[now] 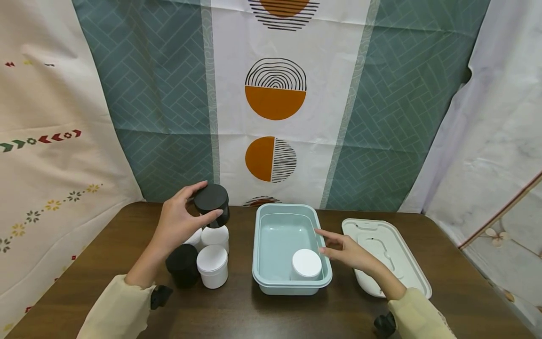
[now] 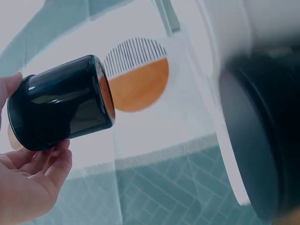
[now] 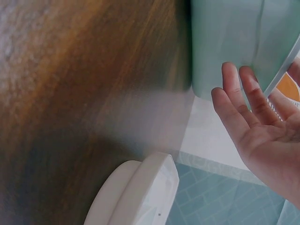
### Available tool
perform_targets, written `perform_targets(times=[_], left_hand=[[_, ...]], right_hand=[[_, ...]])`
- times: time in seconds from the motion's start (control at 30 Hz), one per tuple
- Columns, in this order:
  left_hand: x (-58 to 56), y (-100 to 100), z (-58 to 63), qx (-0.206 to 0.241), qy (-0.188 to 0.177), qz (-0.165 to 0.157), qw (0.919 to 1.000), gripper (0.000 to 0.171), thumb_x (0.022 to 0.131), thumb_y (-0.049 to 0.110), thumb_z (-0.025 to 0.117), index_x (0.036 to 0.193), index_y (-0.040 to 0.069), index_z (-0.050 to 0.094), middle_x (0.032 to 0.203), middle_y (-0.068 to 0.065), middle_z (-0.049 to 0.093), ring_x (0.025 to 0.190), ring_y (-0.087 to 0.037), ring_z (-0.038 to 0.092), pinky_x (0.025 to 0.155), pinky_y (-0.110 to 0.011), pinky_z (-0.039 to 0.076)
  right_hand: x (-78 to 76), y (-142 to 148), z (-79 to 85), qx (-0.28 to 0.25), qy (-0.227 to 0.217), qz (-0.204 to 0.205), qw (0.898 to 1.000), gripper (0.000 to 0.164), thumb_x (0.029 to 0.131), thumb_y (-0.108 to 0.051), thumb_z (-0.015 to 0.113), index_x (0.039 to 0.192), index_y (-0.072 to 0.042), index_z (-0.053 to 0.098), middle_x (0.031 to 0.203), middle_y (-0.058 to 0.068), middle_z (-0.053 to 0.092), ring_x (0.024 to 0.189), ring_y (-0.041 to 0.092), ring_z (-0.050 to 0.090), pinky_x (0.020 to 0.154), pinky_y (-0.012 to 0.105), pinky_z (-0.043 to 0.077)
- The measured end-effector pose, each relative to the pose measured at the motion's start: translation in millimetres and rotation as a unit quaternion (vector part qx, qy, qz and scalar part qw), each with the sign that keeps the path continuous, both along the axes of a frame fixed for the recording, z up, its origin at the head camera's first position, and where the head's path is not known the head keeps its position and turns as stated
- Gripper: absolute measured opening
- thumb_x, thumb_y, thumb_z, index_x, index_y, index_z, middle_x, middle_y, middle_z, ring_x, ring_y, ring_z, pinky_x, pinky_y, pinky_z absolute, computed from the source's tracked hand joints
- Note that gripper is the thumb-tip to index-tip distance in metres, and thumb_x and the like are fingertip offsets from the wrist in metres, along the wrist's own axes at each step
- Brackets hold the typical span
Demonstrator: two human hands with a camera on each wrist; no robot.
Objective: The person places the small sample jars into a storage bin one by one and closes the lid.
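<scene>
My left hand grips a lidded black jar between thumb and fingers, raised above a group of jars on the table. In the left wrist view that black jar lies sideways in the picture, its glossy side showing. Below it stand several white jars and a second black jar. A light blue plastic tub sits at centre, one white jar upright in its near right corner. Against the tub's right rim, my right hand has its fingers loosely extended; the right wrist view shows its palm.
A pale lid lies on the brown wooden table to the right of the tub, partly behind my right forearm. Patterned cloth hangs behind the table and on both sides.
</scene>
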State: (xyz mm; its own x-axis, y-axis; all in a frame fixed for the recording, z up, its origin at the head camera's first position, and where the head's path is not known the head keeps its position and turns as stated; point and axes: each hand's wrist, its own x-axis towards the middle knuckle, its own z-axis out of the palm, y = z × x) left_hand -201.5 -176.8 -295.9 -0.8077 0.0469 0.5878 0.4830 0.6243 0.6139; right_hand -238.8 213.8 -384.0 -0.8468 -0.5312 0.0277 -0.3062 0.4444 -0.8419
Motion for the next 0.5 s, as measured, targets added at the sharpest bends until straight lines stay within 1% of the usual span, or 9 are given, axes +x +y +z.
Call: perform_targets(times=[0.07,0.13,0.2,0.27,0.3,0.5], left_hand=[[-1.7,6.8,0.3,-0.002,0.003,-0.009,1.0,0.067,0.068,0.017,0.08,0.127,0.002,0.051,0.116,-0.014,0.058,0.095,-0.024,0.059,0.075,-0.013,0.045],[-3.1,13.8,0.0,0.001,0.002,-0.023,0.9997,0.066,0.068,0.016,0.08,0.126,0.002,0.051,0.117,-0.014,0.057,0.097,-0.025,0.059,0.078,-0.023,0.049],[-3.6,20.9,-0.3,0.003,0.001,-0.035,0.9994,0.066,0.068,0.016,0.08,0.126,0.002,0.052,0.117,-0.015,0.057,0.098,-0.025,0.058,0.08,-0.033,0.05],[-3.3,28.1,-1.2,0.007,-0.002,-0.049,0.9988,0.066,0.068,0.015,0.08,0.126,0.001,0.052,0.118,-0.016,0.057,0.099,-0.026,0.058,0.08,-0.038,0.05],[-2.7,31.6,-1.7,0.01,-0.001,-0.058,0.9983,0.066,0.068,0.014,0.08,0.126,0.0,0.052,0.119,-0.016,0.056,0.099,-0.027,0.058,0.081,-0.04,0.05],[0.1,51.0,-7.8,0.014,-0.004,-0.098,0.9951,0.064,0.068,0.015,0.08,0.124,0.0,0.053,0.118,-0.015,0.057,0.098,-0.024,0.059,0.08,-0.036,0.051]], right_hand=[[0.4,-0.1,0.3,0.0,0.001,-0.001,1.0,0.059,0.089,-0.024,0.059,0.139,-0.002,0.036,0.101,0.014,0.06,0.094,0.025,0.056,0.076,0.029,0.051],[0.7,-0.2,0.3,0.001,0.002,-0.003,1.0,0.059,0.089,-0.024,0.059,0.139,-0.002,0.036,0.102,0.014,0.06,0.094,0.025,0.056,0.076,0.03,0.051],[0.8,-0.5,0.3,0.003,0.002,-0.006,1.0,0.059,0.089,-0.025,0.059,0.138,-0.002,0.036,0.102,0.013,0.06,0.094,0.024,0.057,0.076,0.031,0.051],[1.1,-0.8,0.6,0.005,0.002,-0.009,1.0,0.06,0.089,-0.026,0.059,0.138,-0.002,0.036,0.101,0.013,0.06,0.093,0.023,0.057,0.076,0.032,0.051],[1.2,-0.9,0.6,0.006,0.003,-0.01,1.0,0.06,0.089,-0.026,0.059,0.138,-0.002,0.036,0.101,0.013,0.06,0.093,0.023,0.057,0.076,0.032,0.051],[1.6,-0.2,2.2,0.008,0.013,-0.004,1.0,0.059,0.089,-0.023,0.059,0.137,0.001,0.036,0.1,0.014,0.06,0.091,0.02,0.058,0.074,0.029,0.051]])
